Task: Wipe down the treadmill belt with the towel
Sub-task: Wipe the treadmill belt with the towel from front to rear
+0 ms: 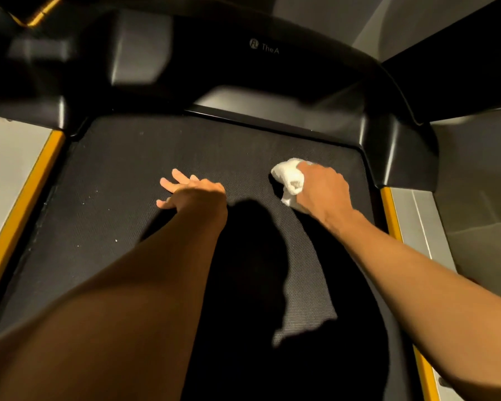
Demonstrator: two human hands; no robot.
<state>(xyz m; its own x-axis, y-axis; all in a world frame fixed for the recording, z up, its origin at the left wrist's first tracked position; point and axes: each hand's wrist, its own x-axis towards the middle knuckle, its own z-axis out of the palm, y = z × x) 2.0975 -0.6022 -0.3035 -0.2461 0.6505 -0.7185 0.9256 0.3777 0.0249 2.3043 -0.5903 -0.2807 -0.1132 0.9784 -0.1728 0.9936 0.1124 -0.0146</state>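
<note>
Right fingers (308,172) clenched round bunched white towel (289,180); towel pressed on treadmill belt (122,175), just ahead of knuckles, near front right corner. Left fingers (169,185) released, spread flat on belt, well left of towel, bracing. Pale specks (116,240) lie left of left fingers, toward yellow side rail (26,198). Judgement: wiping under way at front right. Left half and belt nearer me apparently not yet done.

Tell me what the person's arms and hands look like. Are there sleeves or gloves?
No sleeves and no gloves. Both the left arm and the right arm are bare all the way to the picture's edge. The left hand and the right hand are bare too, with no watch or bracelet showing at either wrist.
</note>
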